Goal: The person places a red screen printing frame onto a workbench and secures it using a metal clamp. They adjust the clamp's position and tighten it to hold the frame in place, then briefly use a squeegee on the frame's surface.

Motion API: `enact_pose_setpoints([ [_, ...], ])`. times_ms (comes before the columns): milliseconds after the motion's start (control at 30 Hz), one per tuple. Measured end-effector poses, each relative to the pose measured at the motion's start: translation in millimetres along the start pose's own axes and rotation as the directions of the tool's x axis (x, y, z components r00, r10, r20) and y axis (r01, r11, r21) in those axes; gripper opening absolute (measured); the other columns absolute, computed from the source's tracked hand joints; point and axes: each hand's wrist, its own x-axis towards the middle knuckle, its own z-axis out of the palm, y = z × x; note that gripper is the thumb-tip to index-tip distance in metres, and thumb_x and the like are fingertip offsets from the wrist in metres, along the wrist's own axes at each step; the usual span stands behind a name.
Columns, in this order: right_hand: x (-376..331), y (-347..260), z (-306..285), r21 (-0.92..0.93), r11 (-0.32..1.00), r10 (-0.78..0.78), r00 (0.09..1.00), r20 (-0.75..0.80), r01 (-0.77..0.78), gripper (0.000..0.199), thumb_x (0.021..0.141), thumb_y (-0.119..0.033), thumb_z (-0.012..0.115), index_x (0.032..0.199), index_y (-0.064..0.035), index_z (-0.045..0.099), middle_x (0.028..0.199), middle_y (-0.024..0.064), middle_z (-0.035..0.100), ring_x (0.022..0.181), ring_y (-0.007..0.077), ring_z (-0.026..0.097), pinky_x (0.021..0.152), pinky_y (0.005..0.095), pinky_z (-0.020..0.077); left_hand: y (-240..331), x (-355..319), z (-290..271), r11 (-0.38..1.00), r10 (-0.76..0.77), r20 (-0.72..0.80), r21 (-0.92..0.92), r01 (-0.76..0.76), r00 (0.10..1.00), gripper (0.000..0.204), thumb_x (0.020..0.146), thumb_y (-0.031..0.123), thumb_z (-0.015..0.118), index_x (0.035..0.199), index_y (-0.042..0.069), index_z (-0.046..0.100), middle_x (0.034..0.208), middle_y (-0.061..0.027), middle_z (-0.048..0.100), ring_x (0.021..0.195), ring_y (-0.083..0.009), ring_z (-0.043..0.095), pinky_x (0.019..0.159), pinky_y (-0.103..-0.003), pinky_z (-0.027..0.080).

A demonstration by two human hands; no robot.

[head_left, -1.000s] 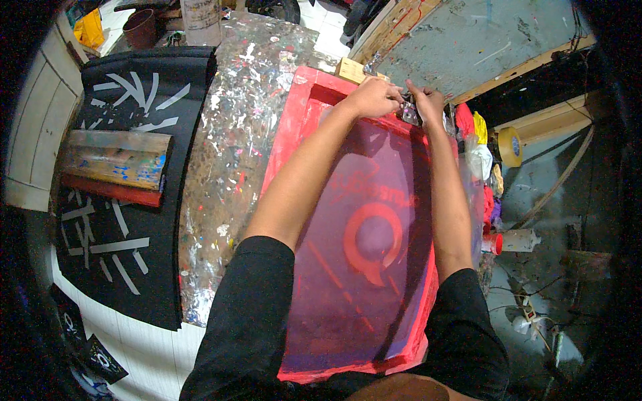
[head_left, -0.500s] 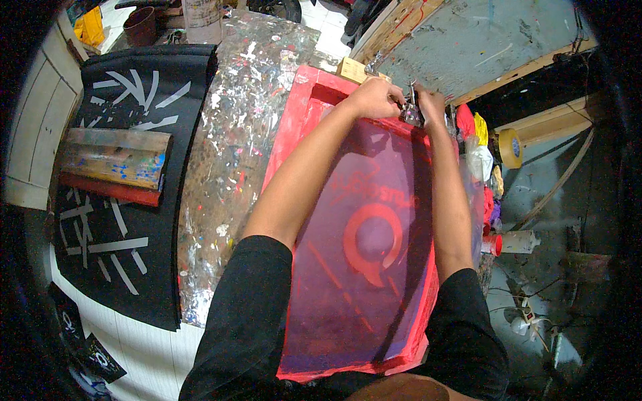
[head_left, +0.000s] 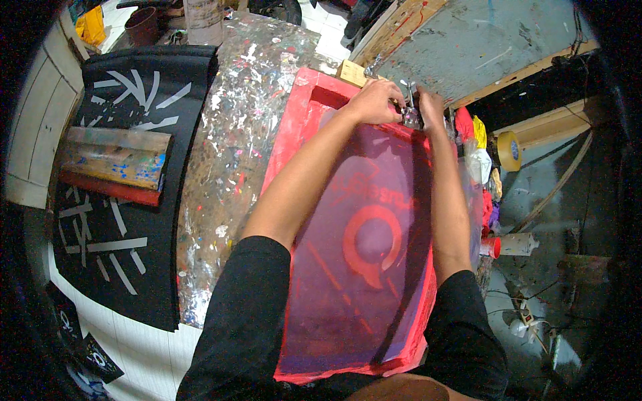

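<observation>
Your left hand [head_left: 378,101] is bent at the far rim of the frame, fingers curled in beside the small silver metal clamp fitting [head_left: 412,117]; can't tell whether they're gripping it. Your right hand [head_left: 430,108] is on the fitting's other side, fingers partly hidden; can't tell if that one's closed on it either. The fitting sits at the far end of the red-painted rectangular screen frame [head_left: 283,144], toward its right corner, between your hands. Your forearms stretch over the frame's purple translucent mesh [head_left: 328,281], which shows a red ring shape with a tail. Just beyond your left hand: a pale yellow wooden block [head_left: 352,72].

Left of the frame, a paint-spattered brown tabletop [head_left: 224,147]. Farther left, a black sheet with pale grey strips [head_left: 124,224], and on it a paint-stained wooden squeegee [head_left: 114,157] with a red lower edge. To your right, bunched red, yellow and white cloths [head_left: 477,164], a yellowish roll of tape [head_left: 509,151], a red cup [head_left: 492,246] and a whitish container [head_left: 520,244] right beside it.
</observation>
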Motion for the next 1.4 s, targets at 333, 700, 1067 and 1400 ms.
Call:
enact_pose_setpoints([
  [333,-32,-5,2,0.152,0.964,-0.216,0.975,-0.047,0.22,0.047,0.093,-0.038,0.06,0.072,0.0035,0.067,0.06,0.0002,0.055,0.058,0.0098,0.047,0.055,0.0321,0.0396,2,13,2,0.811,-0.347,-0.046,-0.517,0.275,0.937,0.042,0.083,0.027,0.074,0.116,0.003,0.064,0.116,-0.0145,0.066,0.106,-0.0252,0.064,0.091,-0.038,0.05],
  [700,-46,-18,-4,0.224,0.881,-0.422,0.906,-0.027,0.417,0.05,0.095,-0.039,0.06,0.061,-0.0028,0.058,0.058,-0.0052,0.051,0.056,0.0059,0.04,0.049,0.0293,0.0313,9,17,2,0.669,-0.393,-0.018,-0.691,0.272,0.919,0.035,0.081,0.019,0.078,0.111,0.004,0.067,0.102,-0.0102,0.07,0.093,-0.015,0.066,0.079,-0.029,0.054],
  [1067,-46,-6,-3,0.215,0.873,-0.429,0.899,-0.09,0.438,0.052,0.099,-0.035,0.053,0.058,-0.0027,0.049,0.055,-0.0047,0.041,0.054,0.0073,0.035,0.048,0.0309,0.0279,16,19,-5,0.713,-0.328,-0.027,-0.663,0.228,0.944,0.029,0.078,0.014,0.081,0.099,0.0,0.067,0.093,-0.0079,0.071,0.088,-0.0131,0.067,0.083,-0.027,0.054],
  [1400,-45,-4,1,0.192,0.88,-0.422,0.901,-0.103,0.434,0.051,0.099,-0.033,0.053,0.06,0.0002,0.049,0.056,-0.004,0.041,0.056,0.0076,0.036,0.048,0.0322,0.0285,18,23,1,0.692,-0.265,-0.111,-0.714,0.109,0.958,0.03,0.077,0.014,0.082,0.095,0.0,0.062,0.102,-0.0108,0.068,0.095,-0.0161,0.065,0.085,-0.03,0.055],
])
